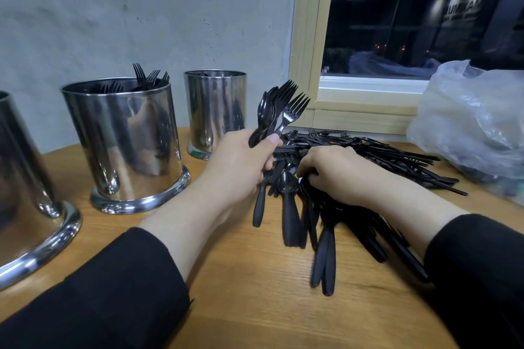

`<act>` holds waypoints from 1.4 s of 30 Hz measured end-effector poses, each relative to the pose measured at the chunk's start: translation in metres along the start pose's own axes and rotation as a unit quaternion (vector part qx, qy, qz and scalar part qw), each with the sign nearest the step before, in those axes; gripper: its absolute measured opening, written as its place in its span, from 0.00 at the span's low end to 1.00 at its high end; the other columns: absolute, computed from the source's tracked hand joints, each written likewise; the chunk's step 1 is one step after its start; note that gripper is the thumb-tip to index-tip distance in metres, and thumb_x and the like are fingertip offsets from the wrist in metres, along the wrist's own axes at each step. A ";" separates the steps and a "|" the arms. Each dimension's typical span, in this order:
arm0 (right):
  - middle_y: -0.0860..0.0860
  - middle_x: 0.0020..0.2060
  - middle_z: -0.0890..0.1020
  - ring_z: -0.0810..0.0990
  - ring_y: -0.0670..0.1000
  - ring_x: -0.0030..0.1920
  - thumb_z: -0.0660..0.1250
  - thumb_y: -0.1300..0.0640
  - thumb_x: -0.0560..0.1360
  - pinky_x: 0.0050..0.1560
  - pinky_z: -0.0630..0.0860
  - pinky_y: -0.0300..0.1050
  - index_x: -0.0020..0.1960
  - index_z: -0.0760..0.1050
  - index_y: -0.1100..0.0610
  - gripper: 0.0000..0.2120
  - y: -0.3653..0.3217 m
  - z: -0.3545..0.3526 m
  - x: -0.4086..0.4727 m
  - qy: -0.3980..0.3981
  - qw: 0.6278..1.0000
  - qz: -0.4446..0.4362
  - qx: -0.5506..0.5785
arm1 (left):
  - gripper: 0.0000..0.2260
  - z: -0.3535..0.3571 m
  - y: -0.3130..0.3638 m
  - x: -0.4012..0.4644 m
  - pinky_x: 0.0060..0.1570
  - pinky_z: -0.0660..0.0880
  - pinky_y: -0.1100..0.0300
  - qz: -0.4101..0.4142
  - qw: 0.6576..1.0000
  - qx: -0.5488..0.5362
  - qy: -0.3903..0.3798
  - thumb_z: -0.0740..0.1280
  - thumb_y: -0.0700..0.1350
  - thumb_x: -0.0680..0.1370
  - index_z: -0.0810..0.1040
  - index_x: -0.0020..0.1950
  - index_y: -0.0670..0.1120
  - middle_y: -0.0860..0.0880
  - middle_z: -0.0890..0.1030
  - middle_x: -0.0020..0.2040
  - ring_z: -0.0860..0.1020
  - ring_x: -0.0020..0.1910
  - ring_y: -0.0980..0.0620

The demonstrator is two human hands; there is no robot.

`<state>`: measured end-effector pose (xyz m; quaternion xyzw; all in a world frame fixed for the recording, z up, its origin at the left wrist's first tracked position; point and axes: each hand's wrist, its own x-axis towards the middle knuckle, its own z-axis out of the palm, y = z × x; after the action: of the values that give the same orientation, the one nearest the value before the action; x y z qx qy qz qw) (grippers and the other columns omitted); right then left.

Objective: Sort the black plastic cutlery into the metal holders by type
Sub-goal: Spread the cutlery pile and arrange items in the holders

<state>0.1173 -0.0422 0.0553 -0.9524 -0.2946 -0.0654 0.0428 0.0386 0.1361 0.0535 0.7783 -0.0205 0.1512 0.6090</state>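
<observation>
Crumpled plastic bag [467, 122] on wooden table [226, 278], beside window [411, 14].

Bunch of forks [283, 110] gripped in left hand [241, 161], tines up. Right hand [334, 170] curled into cutlery pile [368, 167] on table [226, 278]. Metal holders [124, 139] stood left of left hand; plastic bag [470, 122] right of right hand.

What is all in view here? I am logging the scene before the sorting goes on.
metal holders: three, shiny steel, left and back of the table; the middle one holds forks
bunch of forks: several, black, held upright in the left hand
cutlery pile: many pieces, black, on the table under the right hand
plastic bag: one, clear, far right
table: one, wooden
window: one, pale wooden frame, dark outside
left hand: grips the forks
right hand: fingers curled into the pile
</observation>
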 end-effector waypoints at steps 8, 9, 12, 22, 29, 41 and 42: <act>0.46 0.48 0.83 0.80 0.48 0.49 0.66 0.61 0.78 0.52 0.76 0.45 0.51 0.82 0.46 0.11 0.013 -0.026 -0.005 0.050 0.994 -0.023 0.093 | 0.11 -0.001 0.001 0.000 0.24 0.64 0.65 0.010 1.000 -0.002 0.025 0.63 0.49 0.85 0.82 0.54 0.45 0.51 0.75 0.34 0.66 0.24 0.57; 0.46 0.47 0.83 0.81 0.49 0.47 0.66 0.61 0.78 0.52 0.78 0.47 0.50 0.81 0.45 0.11 0.015 -0.031 -0.005 0.058 0.992 -0.028 0.112 | 0.12 -0.001 0.000 0.001 0.25 0.65 0.64 0.015 0.999 0.011 0.033 0.63 0.49 0.85 0.83 0.53 0.44 0.51 0.75 0.33 0.67 0.24 0.57; 0.47 0.42 0.84 0.82 0.49 0.43 0.67 0.59 0.79 0.49 0.78 0.44 0.44 0.79 0.43 0.11 0.020 -0.044 -0.007 0.090 0.978 -0.037 0.184 | 0.15 -0.004 -0.002 0.004 0.32 0.70 0.57 0.032 0.996 0.069 0.055 0.63 0.49 0.85 0.82 0.52 0.39 0.52 0.75 0.31 0.71 0.28 0.53; 0.52 0.37 0.85 0.79 0.50 0.36 0.70 0.60 0.76 0.40 0.75 0.44 0.44 0.82 0.50 0.07 0.022 -0.053 -0.011 0.195 0.928 -0.007 0.316 | 0.10 0.003 0.004 -0.005 0.29 0.80 0.57 -0.011 0.999 0.016 -0.036 0.64 0.47 0.85 0.81 0.56 0.42 0.47 0.76 0.38 0.81 0.30 0.49; 0.52 0.36 0.85 0.84 0.59 0.41 0.71 0.59 0.75 0.45 0.80 0.54 0.42 0.81 0.51 0.05 0.019 -0.049 -0.008 0.245 0.913 0.015 0.325 | 0.11 0.002 0.004 -0.007 0.25 0.69 0.61 0.002 0.998 0.022 -0.063 0.64 0.49 0.84 0.80 0.54 0.42 0.46 0.86 0.43 0.72 0.28 0.50; 0.51 0.38 0.82 0.82 0.58 0.42 0.76 0.55 0.74 0.47 0.80 0.58 0.46 0.76 0.50 0.09 0.015 -0.046 -0.001 0.295 0.881 -0.006 0.370 | 0.11 0.002 0.003 -0.007 0.26 0.60 0.64 -0.039 0.994 -0.036 -0.097 0.65 0.50 0.84 0.81 0.59 0.44 0.51 0.74 0.35 0.65 0.26 0.56; 0.50 0.38 0.82 0.83 0.57 0.41 0.76 0.55 0.74 0.47 0.80 0.57 0.49 0.76 0.50 0.09 0.014 -0.047 -0.002 0.293 0.875 -0.005 0.385 | 0.11 0.002 0.003 -0.007 0.26 0.60 0.64 -0.041 0.993 -0.045 -0.097 0.65 0.50 0.84 0.82 0.59 0.45 0.51 0.73 0.35 0.64 0.26 0.56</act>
<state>0.1188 -0.0603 0.1005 -0.7962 -0.2749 -0.2231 0.4906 0.0316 0.1324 0.0546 0.7612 -0.0545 0.0493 0.6443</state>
